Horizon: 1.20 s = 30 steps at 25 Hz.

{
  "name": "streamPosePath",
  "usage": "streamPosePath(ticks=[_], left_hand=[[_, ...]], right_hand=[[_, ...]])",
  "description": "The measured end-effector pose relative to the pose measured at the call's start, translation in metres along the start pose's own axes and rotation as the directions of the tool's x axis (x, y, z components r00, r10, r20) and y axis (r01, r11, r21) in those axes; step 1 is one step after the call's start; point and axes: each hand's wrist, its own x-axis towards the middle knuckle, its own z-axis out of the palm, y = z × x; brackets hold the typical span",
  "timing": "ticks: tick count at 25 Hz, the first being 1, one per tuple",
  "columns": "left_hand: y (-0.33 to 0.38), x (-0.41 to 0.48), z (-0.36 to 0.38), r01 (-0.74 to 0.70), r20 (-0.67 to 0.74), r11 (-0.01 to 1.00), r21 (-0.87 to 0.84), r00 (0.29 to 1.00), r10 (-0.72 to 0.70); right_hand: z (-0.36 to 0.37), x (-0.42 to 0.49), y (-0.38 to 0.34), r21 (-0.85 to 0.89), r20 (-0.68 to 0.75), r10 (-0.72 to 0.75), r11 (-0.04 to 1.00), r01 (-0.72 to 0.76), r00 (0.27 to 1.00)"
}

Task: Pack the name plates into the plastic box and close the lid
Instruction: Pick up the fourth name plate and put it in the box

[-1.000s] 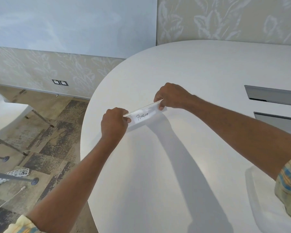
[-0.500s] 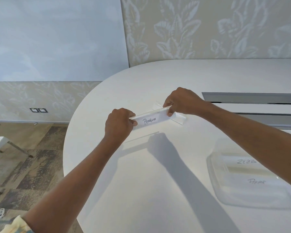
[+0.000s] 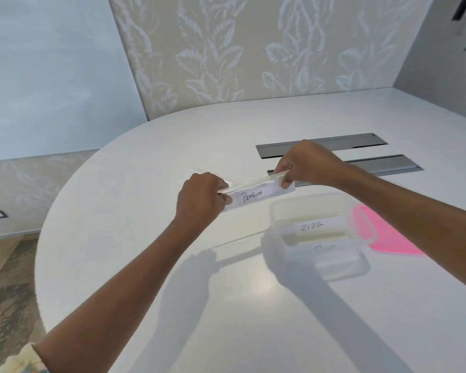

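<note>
I hold a clear name plate reading "PENGUIN" (image 3: 256,195) in the air above the white table (image 3: 226,305). My left hand (image 3: 199,197) grips its left end and my right hand (image 3: 304,164) pinches its right end. Just right of and below the plate stands the clear plastic box (image 3: 280,211), open at the top. Inside it lies a plate marked "ZEBRA" (image 3: 311,226), with another plate (image 3: 324,248) in front whose writing I cannot read. The pink lid (image 3: 382,232) lies flat on the table to the right of the box, partly behind my right forearm.
A clear plate-like piece (image 3: 199,170) lies on the table behind my left hand. Two grey cable hatches (image 3: 361,138) are set into the tabletop behind my right hand. The table's rounded edge (image 3: 42,238) curves at the left, with floor beyond. A patterned wall stands behind.
The view has swung right, bringing the box and pink lid into sight. Both hands have carried the PENGUIN plate up off the table and toward the box.
</note>
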Motion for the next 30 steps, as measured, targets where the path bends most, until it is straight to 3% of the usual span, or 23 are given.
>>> streamPosePath(ticks=[8,18,25,30], left_hand=[[0.082,-0.013,0.056,-0.151,0.102,0.989,0.001,0.983,0.150],[0.108,-0.013,0.107,-0.221,0.288,0.972,0.073,0.938,0.192],[0.109,-0.008,0.128,-0.329,0.381,0.926,0.185,0.893,0.241],[0.110,-0.008,0.142,-0.388,0.420,0.878,0.279,0.872,0.252]], right_hand=[[-0.009,-0.080,0.084,0.003,-0.028,0.170,0.985,-0.170,0.985],[0.023,-0.106,0.130,-0.047,0.066,0.241,0.970,-0.238,0.968],[0.046,-0.102,0.144,-0.136,0.121,0.161,0.980,-0.144,0.980],[0.061,-0.098,0.151,-0.309,0.180,0.032,0.951,0.026,0.983]])
